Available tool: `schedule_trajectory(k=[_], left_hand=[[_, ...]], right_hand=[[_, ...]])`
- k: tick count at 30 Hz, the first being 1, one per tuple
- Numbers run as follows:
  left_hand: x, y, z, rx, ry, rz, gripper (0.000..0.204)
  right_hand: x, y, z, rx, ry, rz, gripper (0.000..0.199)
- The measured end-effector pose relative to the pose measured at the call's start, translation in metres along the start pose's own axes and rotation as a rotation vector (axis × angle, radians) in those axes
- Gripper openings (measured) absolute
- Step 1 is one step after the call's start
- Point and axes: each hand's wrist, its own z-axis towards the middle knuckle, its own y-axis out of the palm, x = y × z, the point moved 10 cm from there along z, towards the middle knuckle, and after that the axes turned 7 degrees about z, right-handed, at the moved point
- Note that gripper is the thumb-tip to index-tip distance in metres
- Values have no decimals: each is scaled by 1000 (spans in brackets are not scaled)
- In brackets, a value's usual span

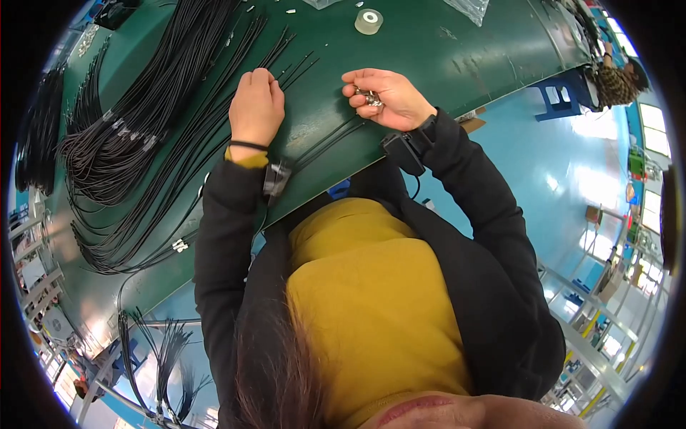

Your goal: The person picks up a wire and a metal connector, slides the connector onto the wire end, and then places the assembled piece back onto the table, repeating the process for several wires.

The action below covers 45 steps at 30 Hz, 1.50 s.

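My left hand (257, 107) is closed, knuckles up, over the ends of a loose spread of thin black cables (214, 118) on the green table. What its fingers pinch is hidden beneath them. To the right, my right hand (400, 100) is turned palm up with its fingers curled around several small shiny metal parts (369, 98). A couple of dark cables (325, 143) run across the table between my two wrists. Both wrists carry small dark devices on straps.
Thick bundles of black cable (179, 57) cover the left of the green table (443, 79). A roll of clear tape (369, 21) and plastic bags (469, 8) lie at the far side. More cables (168, 357) hang at lower left. A blue stool (559, 100) and another person (618, 82) are at right.
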Motion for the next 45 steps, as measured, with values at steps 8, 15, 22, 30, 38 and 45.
schedule_trajectory(k=[8,15,22,30,38,45], left_hand=[[41,-27,-24,-93,-31,-491,8],[45,-24,-28,-75,34,-456,6],[49,-28,-33,-5,55,-410,11],[39,-29,-35,-30,-214,-627,14],[37,-35,-36,34,-107,-501,8],[44,-32,-41,-10,-73,-517,8]], right_hand=[[4,11,12,-98,-80,-87,17],[19,26,14,-151,-87,-80,20],[27,26,13,-42,-174,-171,24],[49,46,9,-173,-16,-68,27],[32,36,3,-203,-75,-95,26],[28,27,4,-144,-126,-127,22]])
